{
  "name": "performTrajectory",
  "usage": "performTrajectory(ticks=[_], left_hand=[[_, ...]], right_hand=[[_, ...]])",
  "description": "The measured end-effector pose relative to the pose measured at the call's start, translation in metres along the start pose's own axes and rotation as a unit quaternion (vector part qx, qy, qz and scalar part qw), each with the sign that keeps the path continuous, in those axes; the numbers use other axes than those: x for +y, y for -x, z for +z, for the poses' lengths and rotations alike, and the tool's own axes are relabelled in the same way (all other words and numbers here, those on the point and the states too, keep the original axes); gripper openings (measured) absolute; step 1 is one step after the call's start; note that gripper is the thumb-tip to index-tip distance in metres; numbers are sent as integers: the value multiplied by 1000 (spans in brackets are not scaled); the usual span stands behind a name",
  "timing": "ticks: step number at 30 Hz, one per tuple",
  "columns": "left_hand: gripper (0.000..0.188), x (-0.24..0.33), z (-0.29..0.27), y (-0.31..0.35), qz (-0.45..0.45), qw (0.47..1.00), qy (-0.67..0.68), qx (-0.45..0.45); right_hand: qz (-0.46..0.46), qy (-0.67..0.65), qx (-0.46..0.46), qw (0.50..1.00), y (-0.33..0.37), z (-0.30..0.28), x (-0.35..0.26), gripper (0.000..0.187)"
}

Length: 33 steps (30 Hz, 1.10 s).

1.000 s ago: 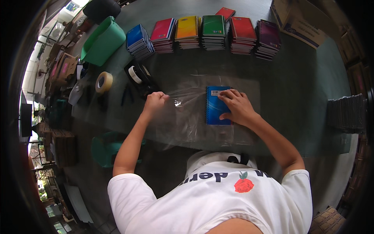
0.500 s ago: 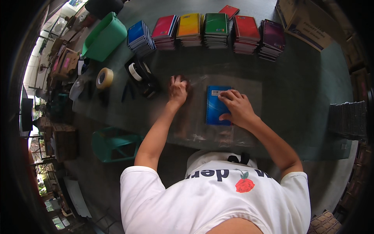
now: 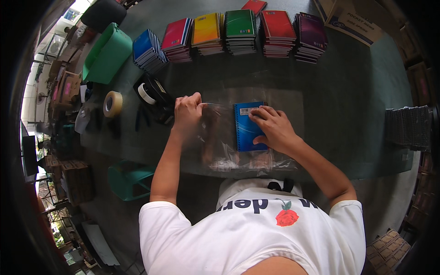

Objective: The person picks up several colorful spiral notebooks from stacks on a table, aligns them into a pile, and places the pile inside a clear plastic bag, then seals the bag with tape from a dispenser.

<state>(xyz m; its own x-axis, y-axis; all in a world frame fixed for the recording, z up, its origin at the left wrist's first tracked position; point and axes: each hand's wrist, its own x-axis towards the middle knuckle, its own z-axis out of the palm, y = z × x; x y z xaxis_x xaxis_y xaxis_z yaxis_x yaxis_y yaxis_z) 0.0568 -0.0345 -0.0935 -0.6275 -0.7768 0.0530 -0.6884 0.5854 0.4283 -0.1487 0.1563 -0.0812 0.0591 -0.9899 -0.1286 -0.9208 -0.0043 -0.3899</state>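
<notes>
A blue spiral notebook (image 3: pixel 250 130) lies on a sheet of clear plastic film (image 3: pixel 286 98) in front of me, its coil on the left side. My right hand (image 3: pixel 275 128) holds it down from the right, fingers on the upper cover and thumb lower down, set apart. To the left, my left hand (image 3: pixel 188 110) is closed in a pinch on the film's left edge, pulling it taut and slightly raised. The film is creased near the table's front edge. Whether more notebooks lie under the blue one I cannot tell.
Stacks of spiral notebooks (image 3: pixel 240 25) in several colours line the table's far side. A black tape dispenser (image 3: pixel 158 94), a tape roll (image 3: pixel 112 104) and a green bin (image 3: pixel 104 52) stand left. A cardboard box (image 3: pixel 353 20) is far right; dark stacked notebooks (image 3: pixel 405 127) sit at the right edge.
My left hand has moved left toward the tape dispenser, drawing the film edge with it. The right hand stays on the blue notebook. The whole view has shifted slightly.
</notes>
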Motion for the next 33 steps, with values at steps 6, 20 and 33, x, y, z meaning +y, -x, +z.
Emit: performTrajectory(ticks=[6, 20, 33], left_hand=[[16, 42, -48, -5, -33, 975, 184, -119], [16, -58, -146, -73, 165, 834, -107, 516], [27, 97, 89, -122, 262, 863, 243, -357]], right_hand=[[9, 5, 14, 1000, 2, -1, 1, 71], [6, 20, 11, 1000, 1, -2, -6, 69], [0, 25, 26, 999, 3, 0, 1, 67]])
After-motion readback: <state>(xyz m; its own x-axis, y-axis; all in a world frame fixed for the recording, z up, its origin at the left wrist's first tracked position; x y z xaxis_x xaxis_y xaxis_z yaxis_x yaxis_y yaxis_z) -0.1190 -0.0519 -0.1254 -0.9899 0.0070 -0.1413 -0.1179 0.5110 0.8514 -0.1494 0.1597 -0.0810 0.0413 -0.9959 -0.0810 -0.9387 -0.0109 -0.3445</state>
